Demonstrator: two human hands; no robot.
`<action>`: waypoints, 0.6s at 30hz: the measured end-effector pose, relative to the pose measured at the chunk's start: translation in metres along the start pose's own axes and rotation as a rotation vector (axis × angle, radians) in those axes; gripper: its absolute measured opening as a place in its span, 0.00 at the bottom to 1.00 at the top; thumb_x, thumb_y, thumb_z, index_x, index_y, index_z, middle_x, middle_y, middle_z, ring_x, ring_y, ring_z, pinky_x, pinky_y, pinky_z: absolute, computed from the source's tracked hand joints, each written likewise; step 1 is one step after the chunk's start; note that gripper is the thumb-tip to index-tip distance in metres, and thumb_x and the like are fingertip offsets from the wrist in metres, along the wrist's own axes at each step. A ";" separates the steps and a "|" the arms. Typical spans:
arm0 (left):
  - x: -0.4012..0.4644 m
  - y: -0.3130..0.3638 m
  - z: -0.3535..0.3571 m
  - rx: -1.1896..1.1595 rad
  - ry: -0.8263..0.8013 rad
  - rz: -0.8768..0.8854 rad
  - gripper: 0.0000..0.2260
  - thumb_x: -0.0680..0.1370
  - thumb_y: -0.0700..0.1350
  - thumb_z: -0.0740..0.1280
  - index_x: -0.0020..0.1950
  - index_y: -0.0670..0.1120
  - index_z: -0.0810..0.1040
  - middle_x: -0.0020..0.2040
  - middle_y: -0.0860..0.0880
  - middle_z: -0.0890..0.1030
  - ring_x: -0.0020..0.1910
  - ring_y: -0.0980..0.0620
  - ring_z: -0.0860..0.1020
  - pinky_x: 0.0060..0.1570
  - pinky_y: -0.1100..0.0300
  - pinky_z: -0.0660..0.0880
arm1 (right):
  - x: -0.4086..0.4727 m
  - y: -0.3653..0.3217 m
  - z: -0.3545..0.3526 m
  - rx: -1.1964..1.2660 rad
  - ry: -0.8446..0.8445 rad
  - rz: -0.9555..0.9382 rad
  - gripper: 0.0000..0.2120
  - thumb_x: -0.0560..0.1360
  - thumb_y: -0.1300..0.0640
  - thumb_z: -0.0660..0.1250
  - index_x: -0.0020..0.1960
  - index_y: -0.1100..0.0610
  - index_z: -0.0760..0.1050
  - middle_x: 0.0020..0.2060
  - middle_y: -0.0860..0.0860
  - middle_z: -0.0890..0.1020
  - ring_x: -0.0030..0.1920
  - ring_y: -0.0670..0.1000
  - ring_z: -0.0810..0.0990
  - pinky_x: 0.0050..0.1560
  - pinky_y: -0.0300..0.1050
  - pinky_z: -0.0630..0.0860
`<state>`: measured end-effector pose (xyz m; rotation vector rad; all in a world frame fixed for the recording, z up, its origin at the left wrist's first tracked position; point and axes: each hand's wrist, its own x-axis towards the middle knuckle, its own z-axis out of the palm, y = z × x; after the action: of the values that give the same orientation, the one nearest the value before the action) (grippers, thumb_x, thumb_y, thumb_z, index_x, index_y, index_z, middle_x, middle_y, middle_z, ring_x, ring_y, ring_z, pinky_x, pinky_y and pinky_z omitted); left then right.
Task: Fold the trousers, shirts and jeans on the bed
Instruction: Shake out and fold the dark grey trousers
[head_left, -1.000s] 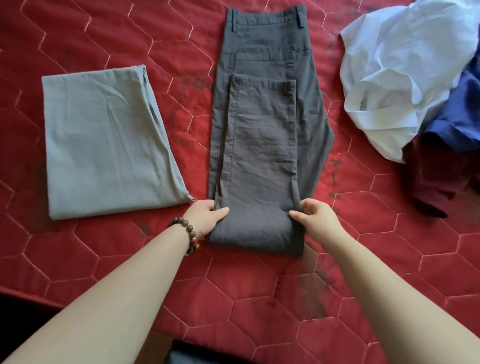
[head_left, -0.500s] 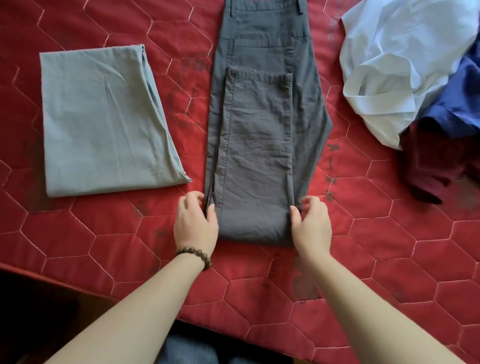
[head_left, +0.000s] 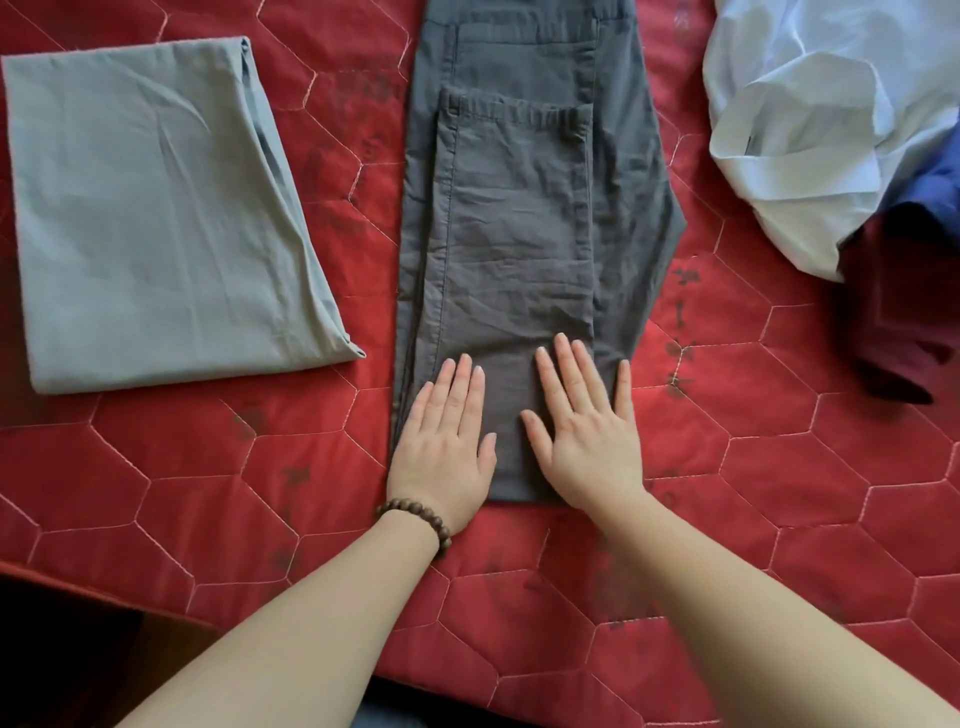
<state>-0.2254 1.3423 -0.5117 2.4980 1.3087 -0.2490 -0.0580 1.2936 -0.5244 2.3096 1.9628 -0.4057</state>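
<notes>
A: Red quilted bed cover (head_left: 779, 493), hexagon stitching, fills the view. On it, largest to smallest?

B: Dark grey trousers (head_left: 519, 234) at centre, long axis running straight away from the person, waistband at the far end. Leg ends are folded up over the seat, fold edge at the near end. Pale grey folded garment (head_left: 156, 208) lies to the left, apart from the trousers. Unfolded heap at far right: white shirt (head_left: 831, 130) on top, blue cloth (head_left: 935, 192) and maroon cloth (head_left: 893, 322) under it.

A: Hands?

B: Left hand (head_left: 447, 447) and right hand (head_left: 587, 441) both lie flat, palms down, fingers extended and gripping nothing, on the near fold. Beaded bracelet (head_left: 415, 519) on the left wrist.

A: Key relation?

B: Trousers extend lengthwise beyond the fingertips; both hands equally near. Judgement: smoothing stroke or second fold would travel along that axis, away from the body.

A: Containers?

B: None visible.
</notes>
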 end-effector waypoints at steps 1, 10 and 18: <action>0.000 0.002 -0.004 -0.015 0.000 -0.037 0.29 0.78 0.52 0.53 0.76 0.40 0.58 0.77 0.43 0.58 0.76 0.47 0.56 0.74 0.49 0.55 | 0.001 0.004 -0.003 -0.001 0.006 0.055 0.30 0.79 0.41 0.50 0.78 0.51 0.54 0.77 0.48 0.55 0.77 0.50 0.50 0.75 0.63 0.46; 0.081 0.007 -0.038 0.012 0.057 0.021 0.26 0.79 0.48 0.47 0.76 0.41 0.59 0.77 0.43 0.58 0.77 0.46 0.54 0.75 0.49 0.50 | 0.068 -0.004 -0.031 0.156 0.156 -0.176 0.24 0.77 0.61 0.62 0.73 0.62 0.65 0.74 0.57 0.65 0.75 0.56 0.59 0.74 0.61 0.55; 0.146 -0.033 -0.042 0.138 0.082 0.025 0.31 0.79 0.55 0.47 0.78 0.42 0.47 0.79 0.44 0.47 0.78 0.47 0.45 0.75 0.46 0.44 | 0.147 0.021 -0.044 -0.005 0.150 0.063 0.28 0.81 0.49 0.53 0.77 0.60 0.54 0.77 0.55 0.55 0.78 0.53 0.50 0.75 0.60 0.41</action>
<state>-0.1694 1.4872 -0.5209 2.6637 1.3321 -0.2409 -0.0100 1.4407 -0.5218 2.4576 1.9449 -0.2278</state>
